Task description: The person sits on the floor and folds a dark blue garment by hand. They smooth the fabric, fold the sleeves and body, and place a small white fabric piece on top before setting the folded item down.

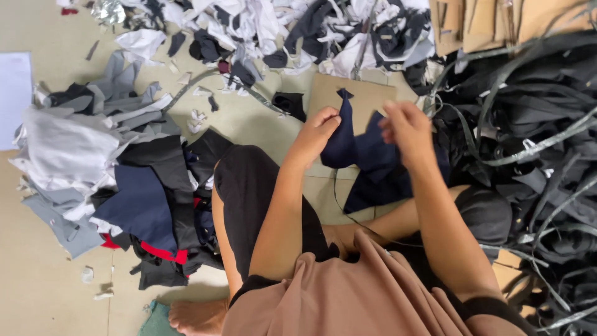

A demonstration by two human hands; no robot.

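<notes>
**Still sorting: navy cloth held up between both hands, heaps of scraps all around**

Seemingly partway through the work, a person sits on a pale floor (43, 292) among piles of cloth. Largest is the dark heap (528, 137) of black fabric and grey strips at the right, loose and tangled. Next comes the stacked pile (106, 168) at the left, with grey, white, navy, black and a little red laid in rough layers, which suggests some pieces are already set aside. A jumble of white and black scraps (298, 31) spreads along the top. Much loose cloth remains, so a good deal looks left to do.

At the centre, above a flat sheet of brown cardboard (367, 93), hangs a navy cloth piece (367, 162). The left hand (317, 130) pinches its upper left edge, fingers closed on the fabric. The right hand (407, 127) grips its upper right part, fingers curled into the cloth. The piece drapes down between both hands, over the person's crossed legs.
</notes>
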